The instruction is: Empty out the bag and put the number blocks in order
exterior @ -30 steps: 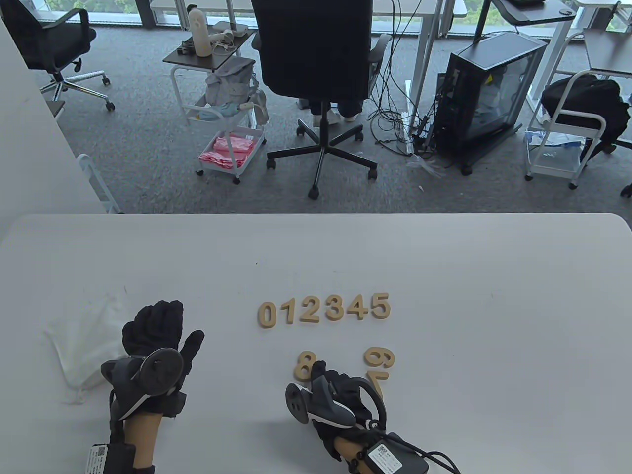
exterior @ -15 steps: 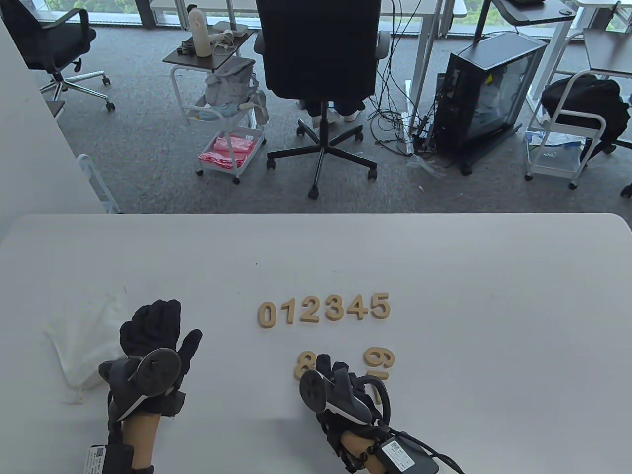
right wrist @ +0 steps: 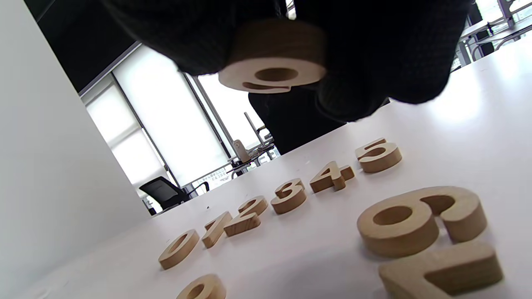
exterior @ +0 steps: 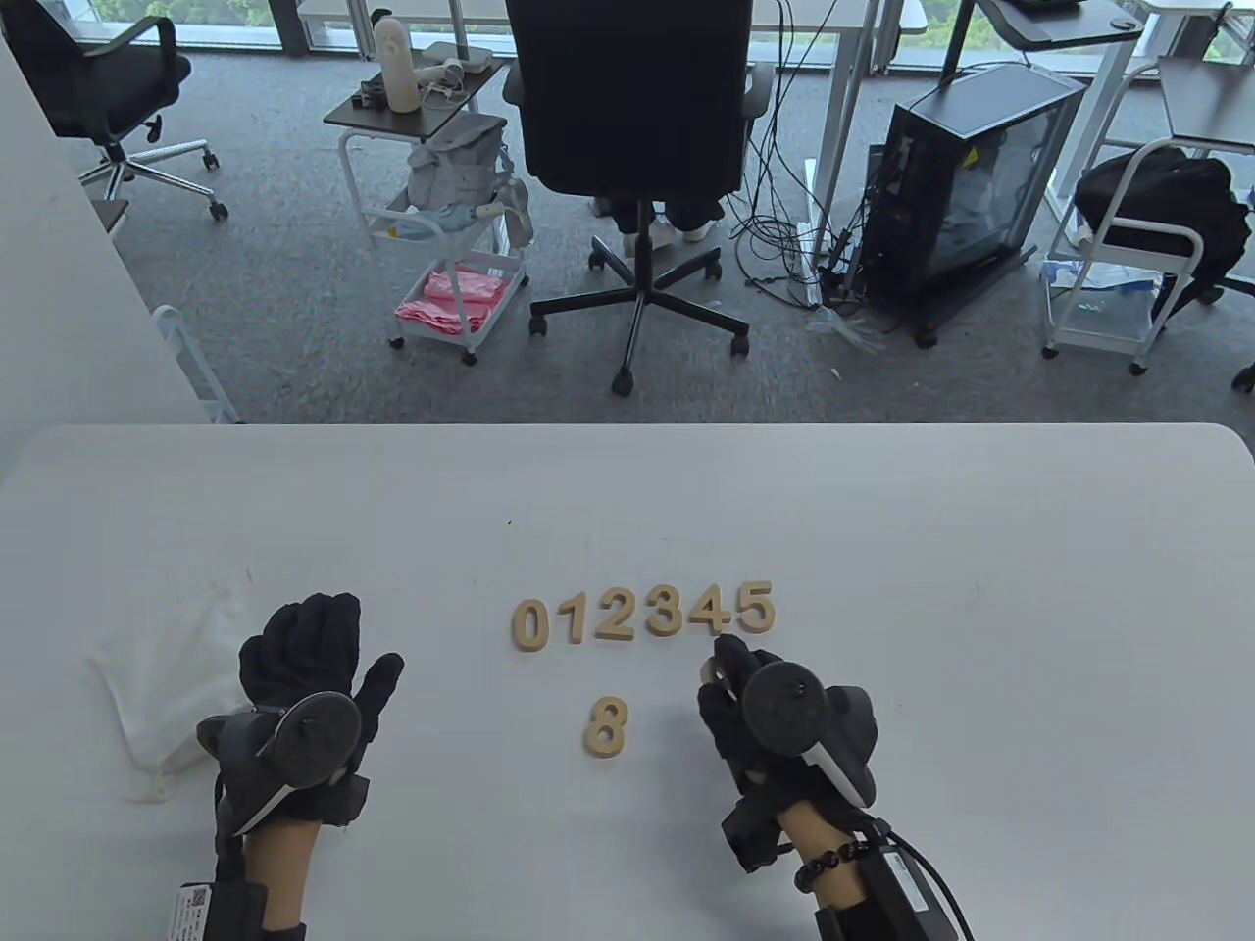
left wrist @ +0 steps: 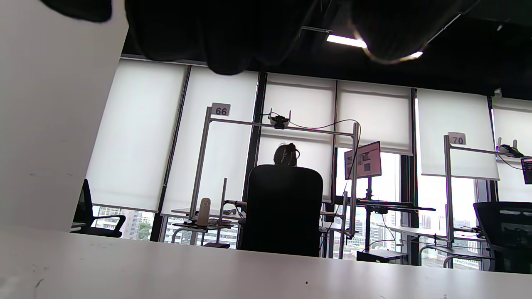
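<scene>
Number block (right wrist: 272, 62) pinched in right grip (exterior: 750, 701), lifted just below the 5 (exterior: 755, 608).

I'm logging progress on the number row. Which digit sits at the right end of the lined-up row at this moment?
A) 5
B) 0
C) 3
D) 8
A: in the table view the row reads 0 to 5 and ends on the right with the 5. The 8 lies apart below it, and the right hand holds another block off the table.
</scene>
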